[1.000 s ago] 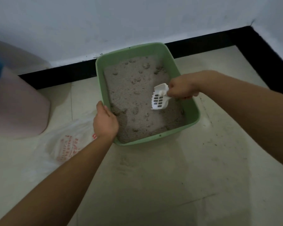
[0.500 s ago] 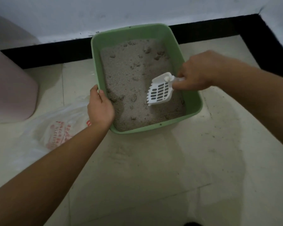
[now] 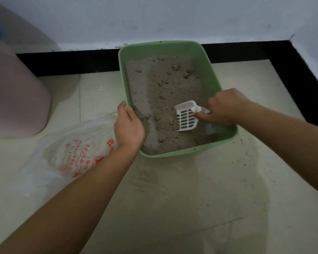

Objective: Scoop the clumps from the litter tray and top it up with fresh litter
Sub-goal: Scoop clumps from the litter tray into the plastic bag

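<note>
A green litter tray point(image 3: 206, 57) stands on the floor against the wall, filled with grey litter point(image 3: 154, 88) that has several clumps point(image 3: 175, 67) scattered over it. My left hand point(image 3: 129, 127) grips the tray's near left rim. My right hand point(image 3: 225, 107) holds the handle of a white slotted scoop point(image 3: 186, 119), whose blade lies low over the litter at the tray's near right side, its front edge touching the surface.
A crumpled white plastic bag point(image 3: 70, 151) with red print lies on the floor left of the tray. A pink container point(image 3: 15, 99) stands at the far left. Black skirting point(image 3: 246, 48) runs along the wall and round the right corner. Litter dust marks the tiles.
The scoop has dropped from above the litter down to its surface, its blade tilted forward. My left hand stays on the rim. The camera view has shifted.
</note>
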Tool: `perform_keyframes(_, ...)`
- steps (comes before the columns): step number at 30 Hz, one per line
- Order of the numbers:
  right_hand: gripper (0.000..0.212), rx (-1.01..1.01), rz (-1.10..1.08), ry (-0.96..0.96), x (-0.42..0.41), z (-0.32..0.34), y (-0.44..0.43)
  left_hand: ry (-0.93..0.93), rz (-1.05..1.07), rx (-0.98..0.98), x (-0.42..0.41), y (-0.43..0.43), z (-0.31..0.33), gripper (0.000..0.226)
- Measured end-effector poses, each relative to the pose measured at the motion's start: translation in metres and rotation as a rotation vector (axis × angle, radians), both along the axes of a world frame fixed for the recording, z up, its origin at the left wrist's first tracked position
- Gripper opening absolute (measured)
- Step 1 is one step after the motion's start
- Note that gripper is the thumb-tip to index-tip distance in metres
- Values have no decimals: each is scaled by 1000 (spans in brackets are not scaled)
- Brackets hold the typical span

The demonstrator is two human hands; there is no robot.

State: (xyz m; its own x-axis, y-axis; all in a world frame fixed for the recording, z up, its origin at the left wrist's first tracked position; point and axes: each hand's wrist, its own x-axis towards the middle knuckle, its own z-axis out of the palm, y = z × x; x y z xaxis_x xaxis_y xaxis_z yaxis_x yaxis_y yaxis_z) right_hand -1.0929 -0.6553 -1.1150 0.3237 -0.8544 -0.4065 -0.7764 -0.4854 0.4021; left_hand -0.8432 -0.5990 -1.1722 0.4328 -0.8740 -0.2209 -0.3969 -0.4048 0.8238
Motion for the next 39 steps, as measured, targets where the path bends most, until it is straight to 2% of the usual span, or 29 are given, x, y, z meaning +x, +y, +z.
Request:
perform_keyframes(3,84,-28,-73,-120,0,-27,2,18,14,-1,0,-1,-2,43)
perform_keyframes(9,70,15,-212,-406,18,-64,9,-11,37,-1,-3,-2,-3,43)
perform_keyframes(17,65,67,-335,-679,43,-99,13,-41,67,5,-4,-5,-4,43)
perform_keyframes(24,64,4,-313,-743,46,-98,1,-62,61,-18,-4,-4,-9,43)
perform_keyframes(29,64,-88,-422,-825,58,-100,-4,-116,45,-21,-5,-6,-9,43)
perform_keyframes(34,61,-137,-558,-1006,57,-99,-13,-134,60,-20,-5,-8,-11,43)
perform_keyframes(39,63,-201,-526,-971,45,-92,-14,-112,60,-28,-5,-7,-11,42)
